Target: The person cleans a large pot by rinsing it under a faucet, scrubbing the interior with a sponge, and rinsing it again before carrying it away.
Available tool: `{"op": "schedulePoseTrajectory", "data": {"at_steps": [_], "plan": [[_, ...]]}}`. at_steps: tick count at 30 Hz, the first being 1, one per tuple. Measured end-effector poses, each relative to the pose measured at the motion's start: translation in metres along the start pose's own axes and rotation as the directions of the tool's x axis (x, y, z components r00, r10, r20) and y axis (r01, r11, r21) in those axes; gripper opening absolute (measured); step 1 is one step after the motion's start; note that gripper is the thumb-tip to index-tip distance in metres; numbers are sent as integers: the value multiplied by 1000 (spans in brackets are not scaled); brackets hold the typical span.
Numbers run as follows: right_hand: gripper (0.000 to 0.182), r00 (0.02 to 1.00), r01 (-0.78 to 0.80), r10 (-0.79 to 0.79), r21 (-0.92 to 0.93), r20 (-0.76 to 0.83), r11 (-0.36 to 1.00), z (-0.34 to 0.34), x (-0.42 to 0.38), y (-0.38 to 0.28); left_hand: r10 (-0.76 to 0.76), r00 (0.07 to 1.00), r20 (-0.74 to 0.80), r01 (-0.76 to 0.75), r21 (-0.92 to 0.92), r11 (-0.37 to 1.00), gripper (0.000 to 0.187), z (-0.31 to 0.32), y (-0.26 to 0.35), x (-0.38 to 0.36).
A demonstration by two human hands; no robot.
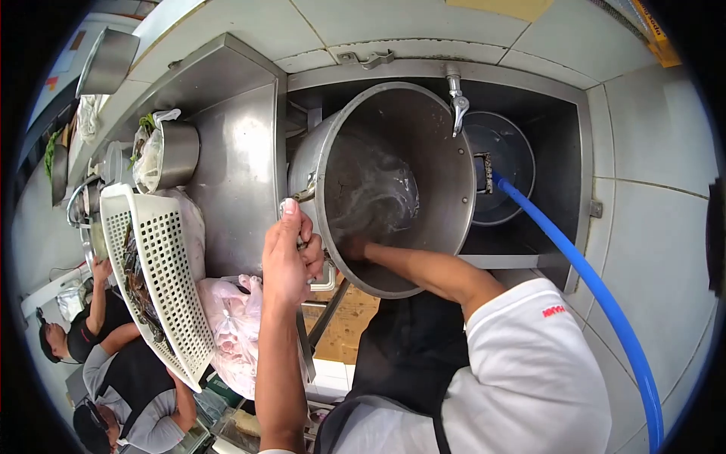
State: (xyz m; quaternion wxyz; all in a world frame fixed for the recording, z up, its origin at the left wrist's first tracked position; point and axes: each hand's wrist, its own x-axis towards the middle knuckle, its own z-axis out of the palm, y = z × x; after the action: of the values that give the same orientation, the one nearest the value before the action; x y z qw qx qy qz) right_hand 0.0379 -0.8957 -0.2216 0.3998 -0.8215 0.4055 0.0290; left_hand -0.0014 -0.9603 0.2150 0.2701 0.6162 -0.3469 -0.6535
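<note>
A large metal stockpot [399, 284] lies tilted in the sink, its mouth turned towards me, with some swirling water inside. My left hand [291, 253] is closed around the handle on the pot's left side, thumb pointing up. Deep in the pot, my right hand [355, 247] reaches to the lower left of the inner wall. Its fingers are blurred and dim, so whether they hold anything cannot be made out. A metal tap [458, 106] juts over the pot's upper right rim.
A blue hose [605, 291] runs to a round tub [522, 163] in the sink. At left are a white perforated basket [170, 265] with dark contents, a bag of raw poultry [231, 325] and a metal pot [180, 155]. Two people [136, 386] work at lower left.
</note>
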Motion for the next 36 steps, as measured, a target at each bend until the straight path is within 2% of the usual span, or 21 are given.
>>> {"op": "schedulePoseTrajectory", "data": {"at_steps": [1, 2, 3, 6, 8, 11, 13, 15, 17, 21, 22, 23, 24, 25, 27, 28, 29, 31, 33, 35, 36], "plan": [[33, 998, -53, 61, 432, -5, 900, -76, -33, -31, 2, 1000, 9, -2, 0, 1000, 44, 0, -1, -2], [37, 993, -68, 122, 780, -10, 622, -168, -74, -68, 7, 1000, 21, -7, 1, 1000, 44, 0, -2, -2], [37, 991, 35, 111, 933, -80, 359, -194, -71, -82, 2, 999, 34, -2, -7, 1000, 44, -1, -4, -3], [37, 920, 321, 342, 869, -192, -377, -250, -27, -61, 9, 999, 31, -9, -10, 1000, 44, -1, -5, -3], [38, 769, 541, 634, 618, -87, -571, -289, 4, -8, 3, 1000, 17, -3, -2, 1000, 44, -1, -4, -2], [39, 453, 742, 884, 500, 118, -447, -319, 12, 57, -20, 1000, 20, 20, -11, 1000, 44, -5, -4, -3], [40, 389, 693, 921, 661, -7, -287, -297, 14, 33, -22, 998, 54, 24, -31, 999, 44, -6, -4, -2], [41, 460, 591, 850, 803, -256, -78, -252, 9, -14, -7, 998, 67, 9, -30, 1000, 44, -7, -3, 0], [42, 618, 489, 646, 862, -448, 130, -204, -15, -56, -21, 998, 66, 23, -30, 999, 44, -6, -3, -1], [45, 879, 312, 216, 856, -425, 413, -128, -58, -69, -5, 998, 63, 7, -35, 999, 44, -1, 2, 0], [46, 908, 241, 151, 783, -390, 573, -93, -65, -51, -10, 998, 65, 12, -31, 999, 44, -1, 1, 0], [41, 953, 123, -8, 363, -302, 924, -74, -85, -24, -8, 999, 51, 10, -25, 1000, 44, -1, 1, 0], [39, 964, 34, 30, 235, -264, 971, -87, -130, -5, -3, 999, 37, 4, -19, 1000, 43, -1, 1, 1], [47, 956, -290, 277, 187, 94, 939, -137, -150, 2, -10, 999, 34, 11, -28, 1000, 43, -2, 0, 1], [44, 876, -482, 456, 232, 159, 845, -60, -123, 82, -19, 999, 26, 20, -26, 999, 43, -2, -1, 1], [44, 879, -477, 452, 243, 153, 845, -67, -109, 91, -18, 1000, 13, 18, -40, 999, 43, -3, -2, 2], [41, 849, -477, 523, 319, -73, 819, -80, -93, 95, -22, 999, 32, 24, -51, 998, 43, -5, -3, 3], [34, 623, -422, 627, 474, -468, 773, -104, -56, 93, -20, 999, 30, 21, -39, 999, 43, -3, 0, 1], [44, 326, 19, 431, 461, -842, 887, -123, -11, 80, -31, 999, 38, 33, -65, 997, 43, -4, -1, 2], [48, 21, 177, 109, 111, -994, 978, -164, 12, 45, -48, 998, 35, 51, -80, 995, 43, -4, -2, 2], [50, 195, 186, 106, 143, -975, 972, -176, 5, 19, -53, 998, 32, 56, -99, 994, 43, -3, -1, 2]]}}
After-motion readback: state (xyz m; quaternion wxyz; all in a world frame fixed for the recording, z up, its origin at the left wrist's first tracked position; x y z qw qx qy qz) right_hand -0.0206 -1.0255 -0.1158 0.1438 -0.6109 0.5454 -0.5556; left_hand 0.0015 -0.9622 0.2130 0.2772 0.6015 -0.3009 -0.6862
